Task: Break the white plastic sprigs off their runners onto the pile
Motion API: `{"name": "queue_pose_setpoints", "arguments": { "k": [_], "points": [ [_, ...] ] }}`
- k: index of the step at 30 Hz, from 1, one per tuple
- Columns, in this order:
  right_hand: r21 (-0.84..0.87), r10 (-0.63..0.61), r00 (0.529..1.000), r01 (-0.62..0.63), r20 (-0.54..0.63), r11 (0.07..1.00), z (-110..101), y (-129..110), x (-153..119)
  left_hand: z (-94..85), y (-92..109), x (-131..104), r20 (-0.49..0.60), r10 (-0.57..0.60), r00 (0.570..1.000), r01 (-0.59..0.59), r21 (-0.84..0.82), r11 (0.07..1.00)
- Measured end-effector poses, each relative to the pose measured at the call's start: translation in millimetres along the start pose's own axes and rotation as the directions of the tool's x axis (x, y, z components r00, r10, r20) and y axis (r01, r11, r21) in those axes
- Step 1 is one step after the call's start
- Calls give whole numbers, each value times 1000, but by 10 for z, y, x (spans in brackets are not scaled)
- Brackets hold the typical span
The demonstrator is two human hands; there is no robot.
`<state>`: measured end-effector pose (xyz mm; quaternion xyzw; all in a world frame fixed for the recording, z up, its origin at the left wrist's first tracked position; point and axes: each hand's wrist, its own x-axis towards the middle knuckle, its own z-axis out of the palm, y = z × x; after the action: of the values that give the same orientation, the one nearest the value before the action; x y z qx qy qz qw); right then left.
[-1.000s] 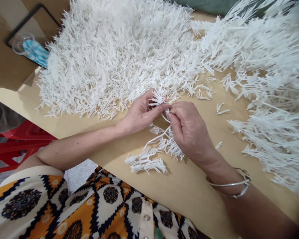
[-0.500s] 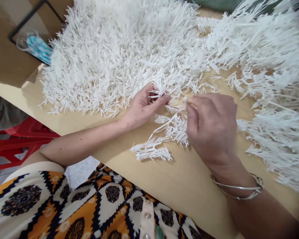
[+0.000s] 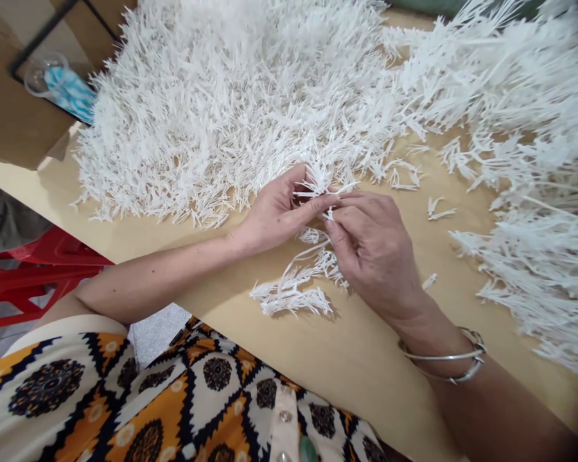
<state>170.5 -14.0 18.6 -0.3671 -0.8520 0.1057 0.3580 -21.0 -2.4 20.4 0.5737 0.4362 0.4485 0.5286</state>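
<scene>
I see the left hand [image 3: 286, 206] pinching a bristly white sprig [image 3: 318, 179], the right hand [image 3: 372, 247] pinching a white tip [image 3: 329, 213].

No text, label, brand, number or sign can be read.
</scene>
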Motion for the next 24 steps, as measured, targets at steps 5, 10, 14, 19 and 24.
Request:
{"name": "queue_pose_setpoints", "arguments": {
  "k": [5,10,14,19,24],
  "points": [
    [-227,-154,970,195,190,954,-39,-134,-18,2,-20,-22,-108,80,991,-62,163,985],
    [-352,18,988,37,152,935,-95,-166,-55,-6,34,-24,-52,-35,998,38,54,998],
    [-324,219,970,-176,101,930,-241,-9,-24,-13,61,11,-3,-78,997,77,-95,993],
    [-13,241,969,-242,-56,970,-398,0,82,-49,85,30,141,-40,989,58,-124,991],
    [144,309,949,-298,-62,943,-304,-81,86,-52,111,-8,298,-6,955,-38,141,989]
  ]
}}
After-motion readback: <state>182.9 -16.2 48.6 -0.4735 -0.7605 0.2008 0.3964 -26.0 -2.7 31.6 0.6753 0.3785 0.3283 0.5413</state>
